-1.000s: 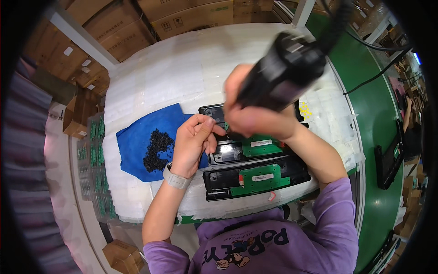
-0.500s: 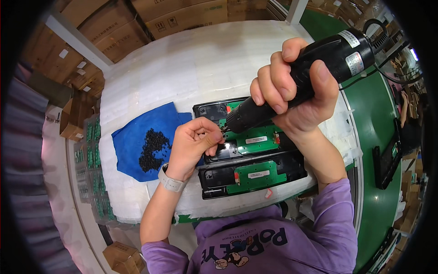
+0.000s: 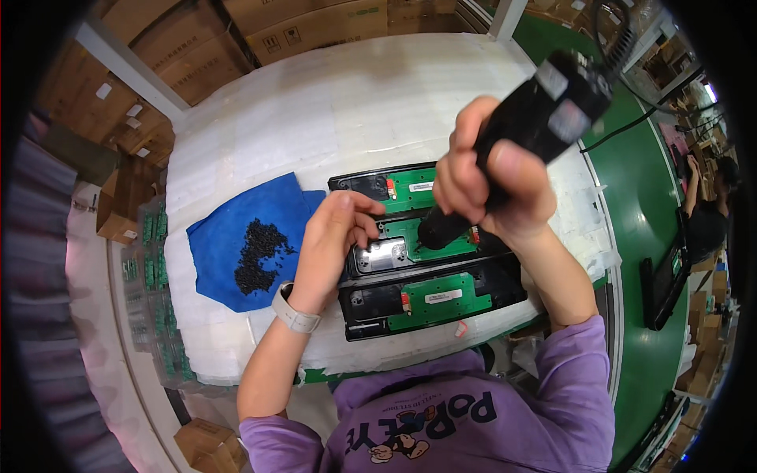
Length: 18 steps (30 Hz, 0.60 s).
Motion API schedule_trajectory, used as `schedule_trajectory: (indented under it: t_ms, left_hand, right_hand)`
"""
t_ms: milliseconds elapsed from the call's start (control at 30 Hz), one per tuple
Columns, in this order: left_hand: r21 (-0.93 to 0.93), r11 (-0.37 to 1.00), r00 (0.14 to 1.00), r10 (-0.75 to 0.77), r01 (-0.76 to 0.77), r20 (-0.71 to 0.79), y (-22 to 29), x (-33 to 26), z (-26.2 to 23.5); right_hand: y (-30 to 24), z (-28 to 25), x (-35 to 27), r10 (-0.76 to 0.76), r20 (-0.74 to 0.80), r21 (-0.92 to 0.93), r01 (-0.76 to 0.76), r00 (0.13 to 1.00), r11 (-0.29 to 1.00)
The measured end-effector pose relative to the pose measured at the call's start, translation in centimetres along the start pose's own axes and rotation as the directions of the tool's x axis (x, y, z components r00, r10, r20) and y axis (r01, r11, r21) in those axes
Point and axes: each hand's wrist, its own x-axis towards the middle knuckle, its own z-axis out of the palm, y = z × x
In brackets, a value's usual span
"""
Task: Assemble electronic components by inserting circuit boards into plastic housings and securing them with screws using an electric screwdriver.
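Your right hand (image 3: 520, 195) is gripping a black screwdriver (image 3: 544, 110) over the middle green board (image 3: 448, 251); your left hand (image 3: 330, 236) is curling nearby, its grasp unclear.

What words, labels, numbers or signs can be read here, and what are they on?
Shirt: big dark lettering, legible, but I won't copy it.
Boxes: printed characters and two small framed symbols, likewise uncopied.
Tool: two pale labels, too blurred to read.
Near board, far board: one white label each, too small to read.
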Motion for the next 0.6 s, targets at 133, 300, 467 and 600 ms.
schedule_trajectory:
  t_ms: [133, 300, 467, 600]
  left_hand:
    - [-0.037, 0.999, 1.0, 0.026, -0.026, 0.016, -0.3, 0.0, -0.1]
    - [-0.049, 0.999, 1.0, 0.008, -0.009, -0.007, -0.2, 0.0, 0.0]
    - [-0.022, 1.0, 1.0, -0.018, 0.018, -0.002, -1.0, 0.0, -0.2]
    - [0.161, 0.987, 0.998, 0.033, -0.023, -0.057, -1.6, -0.4, 0.8]
  right_hand:
    - [0.8, 0.5, -0.9, 0.06, 0.042, -0.076, -0.056, 0.997, 0.996]
    - [1.0, 1.4, -1.1, 0.107, 0.042, -0.119, -0.102, 0.993, 0.988]
    - [1.6, 1.9, -1.3, 0.097, 0.086, -0.128, -0.086, 0.992, 0.988]
    - [1.2, 1.7, -0.9, -0.048, 0.21, -0.45, 0.14, 0.976, 0.882]
